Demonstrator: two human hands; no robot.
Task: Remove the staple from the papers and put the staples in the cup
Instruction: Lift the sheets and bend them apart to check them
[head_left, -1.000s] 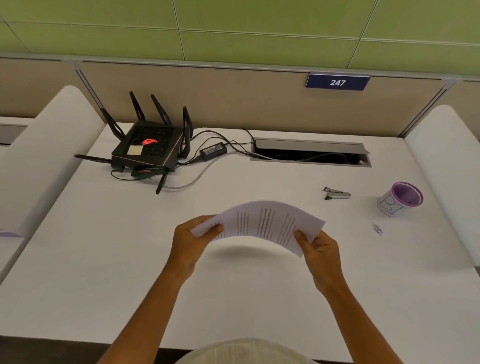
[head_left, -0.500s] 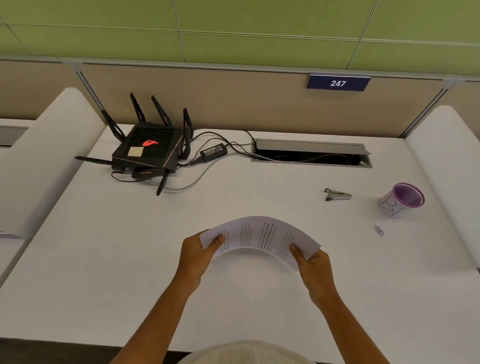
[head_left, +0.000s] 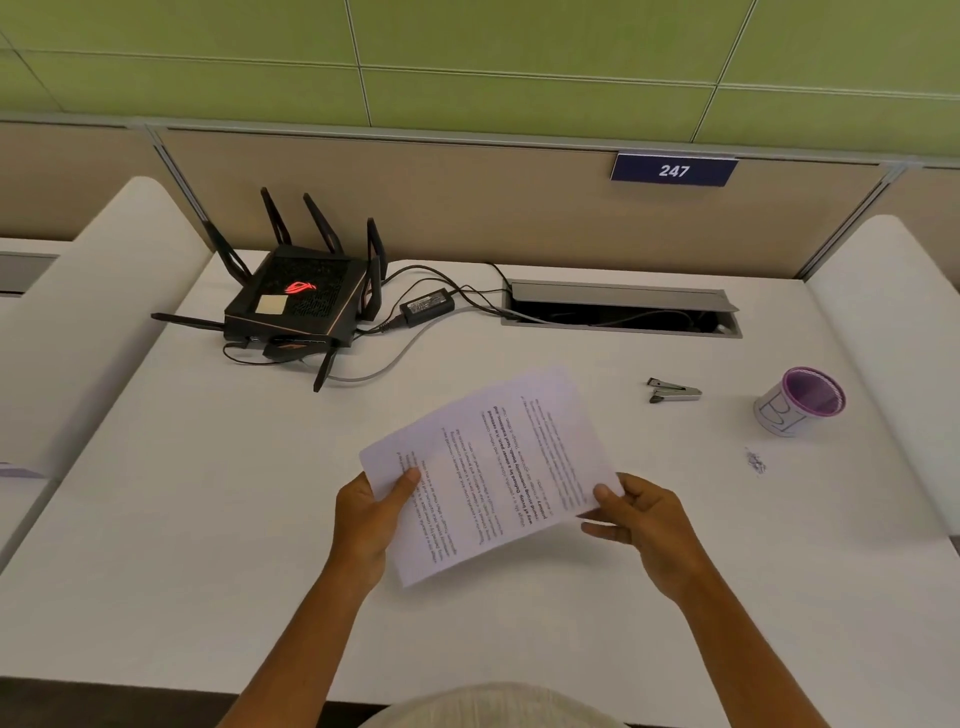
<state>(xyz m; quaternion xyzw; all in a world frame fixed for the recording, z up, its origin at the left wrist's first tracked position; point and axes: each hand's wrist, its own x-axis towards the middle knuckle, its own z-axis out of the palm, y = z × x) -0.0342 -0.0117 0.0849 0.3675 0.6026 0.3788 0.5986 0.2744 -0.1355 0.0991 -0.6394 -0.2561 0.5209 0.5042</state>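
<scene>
Near the desk's front edge, papers (head_left: 493, 473) now face up flat, no longer bowed; left hand (head_left: 366, 525) and right hand (head_left: 647, 525) each pinch a near corner. Staple not visible; remover (head_left: 672, 390) untouched far right, cup (head_left: 797, 402) beyond it, so pulling hasn't begun.

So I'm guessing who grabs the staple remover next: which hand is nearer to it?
Right. The right hand holds the papers below the staple remover; the left hand is farther away, across the sheets.
</scene>
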